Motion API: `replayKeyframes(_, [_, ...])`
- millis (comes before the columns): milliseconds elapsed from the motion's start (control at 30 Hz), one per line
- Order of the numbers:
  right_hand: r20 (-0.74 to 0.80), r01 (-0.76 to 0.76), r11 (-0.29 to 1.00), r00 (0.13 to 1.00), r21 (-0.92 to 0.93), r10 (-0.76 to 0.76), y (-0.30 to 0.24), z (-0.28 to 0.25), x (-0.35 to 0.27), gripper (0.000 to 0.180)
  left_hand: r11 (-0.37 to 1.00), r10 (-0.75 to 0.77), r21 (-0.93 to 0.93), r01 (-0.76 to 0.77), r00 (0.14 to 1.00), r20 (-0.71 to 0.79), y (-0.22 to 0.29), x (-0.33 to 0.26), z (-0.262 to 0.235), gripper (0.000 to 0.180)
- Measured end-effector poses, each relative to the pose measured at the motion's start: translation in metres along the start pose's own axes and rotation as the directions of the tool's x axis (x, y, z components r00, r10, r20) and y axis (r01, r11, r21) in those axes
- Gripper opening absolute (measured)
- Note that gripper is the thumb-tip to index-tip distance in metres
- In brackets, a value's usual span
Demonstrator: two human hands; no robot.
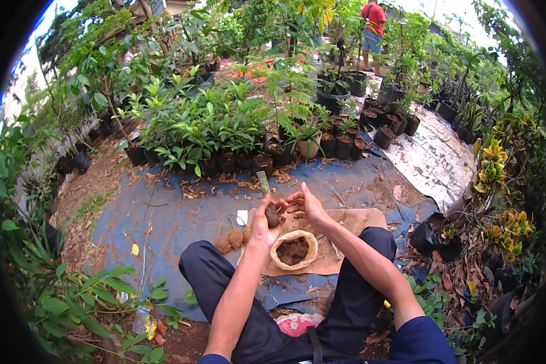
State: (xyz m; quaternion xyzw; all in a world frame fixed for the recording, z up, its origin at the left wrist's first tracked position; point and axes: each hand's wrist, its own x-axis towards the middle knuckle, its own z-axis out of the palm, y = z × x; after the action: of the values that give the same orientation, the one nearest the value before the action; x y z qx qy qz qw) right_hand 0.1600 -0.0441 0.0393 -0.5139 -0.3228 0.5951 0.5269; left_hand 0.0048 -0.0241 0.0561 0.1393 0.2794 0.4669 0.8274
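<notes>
My left hand is closed around a dark brown soil ball, held above the brown mat. A greenish, stick-like piece rises just beyond that hand; whether it is joined to the ball I cannot tell. Facing the ball from the right is my right hand, its fingers spread and nothing in them. Below both hands stands a pale bag with a rolled rim and loose brown fibrous material inside. Several round, fibrous brown balls lie left of the bag, next to a small white card.
Under the bag lies a brown mat on a blue tarp. Potted plants line the far side, with more black pots to the right. Leafy plants crowd the near left. A person in red stands far back.
</notes>
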Motion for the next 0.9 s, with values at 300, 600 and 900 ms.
replayKeyframes(300, [0.024, 0.004, 1.0, 1.0, -0.021, -0.003, 0.003, 0.0, 0.004, 0.068, 0.98, 0.06, 0.177, -0.087, 0.987, 0.149, 0.004, 0.002, -0.009, 0.037])
replayKeyframes(600, [0.027, 0.004, 0.999, 1.0, -0.038, -0.003, 0.001, 0.0, 0.002, 0.066, 0.996, 0.074, 0.029, -0.079, 0.986, 0.148, 0.003, 0.002, -0.007, 0.028])
replayKeyframes(900, [0.049, 0.014, 0.999, 0.999, -0.041, -0.012, -0.001, 0.003, -0.002, 0.065, 0.995, -0.097, 0.003, 0.099, 0.971, 0.221, 0.0, 0.012, -0.019, 0.025])
